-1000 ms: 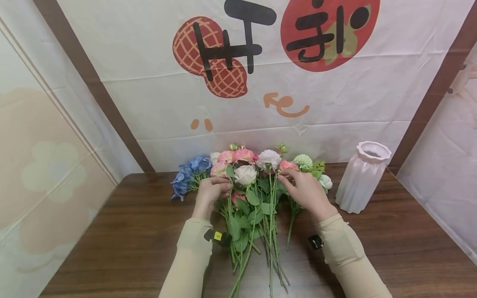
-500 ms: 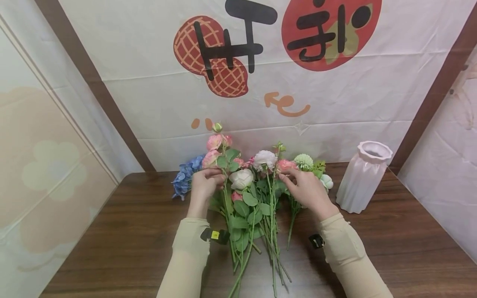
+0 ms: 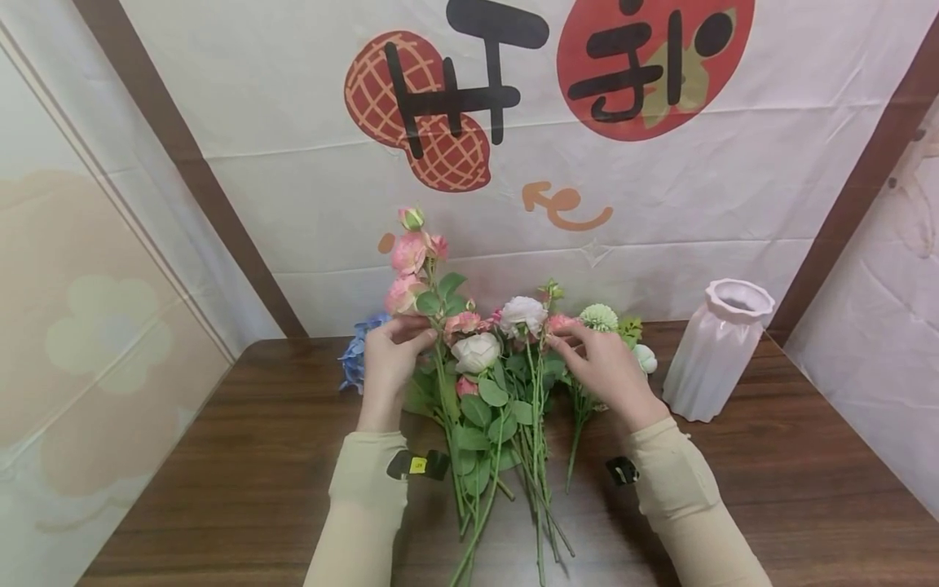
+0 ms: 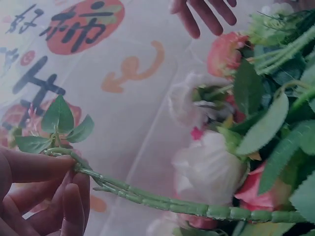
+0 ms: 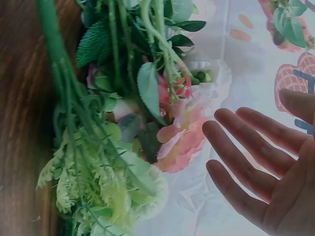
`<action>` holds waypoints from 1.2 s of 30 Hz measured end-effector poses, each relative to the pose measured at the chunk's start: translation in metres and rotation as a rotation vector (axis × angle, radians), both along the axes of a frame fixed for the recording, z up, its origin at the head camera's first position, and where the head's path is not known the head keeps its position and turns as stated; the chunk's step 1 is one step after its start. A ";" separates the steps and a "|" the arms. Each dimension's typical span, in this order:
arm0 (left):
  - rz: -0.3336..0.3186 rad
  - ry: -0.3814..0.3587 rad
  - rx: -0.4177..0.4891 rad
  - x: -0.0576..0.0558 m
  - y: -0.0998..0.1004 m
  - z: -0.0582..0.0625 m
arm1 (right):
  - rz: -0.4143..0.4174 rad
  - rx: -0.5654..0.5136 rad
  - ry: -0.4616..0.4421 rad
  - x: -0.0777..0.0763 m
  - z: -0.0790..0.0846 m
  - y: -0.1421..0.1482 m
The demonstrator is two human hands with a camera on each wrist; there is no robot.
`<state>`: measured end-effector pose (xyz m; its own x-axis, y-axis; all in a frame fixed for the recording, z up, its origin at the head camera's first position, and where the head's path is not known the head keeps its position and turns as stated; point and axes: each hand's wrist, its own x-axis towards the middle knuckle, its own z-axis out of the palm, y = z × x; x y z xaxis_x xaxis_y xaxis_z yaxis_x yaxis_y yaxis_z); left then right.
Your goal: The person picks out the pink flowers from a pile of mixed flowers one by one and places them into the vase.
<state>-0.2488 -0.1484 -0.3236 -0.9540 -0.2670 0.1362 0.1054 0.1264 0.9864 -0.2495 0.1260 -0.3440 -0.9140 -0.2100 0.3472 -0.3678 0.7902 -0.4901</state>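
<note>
We have the pink spray (image 3: 407, 254) pinched in the left hand (image 3: 385, 360), thumb and fingers together on its stem (image 4: 197, 208) just below the leaves (image 4: 58, 115), so the blossoms (image 3: 402, 295) and bud (image 3: 412, 218) rise above the grip and the stem slants down below it among the others. We judge it light, since a fingertip pinch bears it, and the slim stem looks springy enough to flex without snapping. The blossoms look soft and easily crushed, so we would keep hold of bare stem, perhaps lower if the top sways. The left wrist view is dim, and we cannot tell whether the stem is slippery. Just right of the grip lies a white rose (image 3: 477, 353), with a pale ruffled bloom (image 3: 523, 315) past it. Farther right, the right hand (image 3: 605, 372) has its fingers parted, holding nothing, near a coral bloom (image 3: 561, 322). Blue flowers (image 3: 354, 356) show just left of the grip; the white vase (image 3: 713, 355) stands well to its right on the wooden table (image 3: 257, 465).
</note>
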 end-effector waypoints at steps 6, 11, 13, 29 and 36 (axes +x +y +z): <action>0.038 0.083 -0.016 0.007 0.000 0.009 | 0.013 -0.033 0.009 0.001 0.006 -0.003; 0.063 0.131 -0.023 0.012 0.001 0.016 | 0.021 -0.054 0.011 0.000 0.010 -0.005; 0.069 0.142 -0.023 0.014 0.001 0.019 | 0.024 -0.061 0.013 0.000 0.012 -0.006; 0.083 0.210 0.020 0.029 0.014 0.035 | -0.006 -0.100 0.100 0.006 0.027 -0.005; 0.069 0.262 0.087 0.030 0.028 0.039 | 0.005 -0.136 0.151 0.006 0.032 -0.014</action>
<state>-0.2189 -0.1208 -0.2849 -0.8686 -0.3514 0.3494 0.3522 0.0580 0.9341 -0.2436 0.1117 -0.3124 -0.8485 -0.1561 0.5056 -0.4486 0.7189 -0.5309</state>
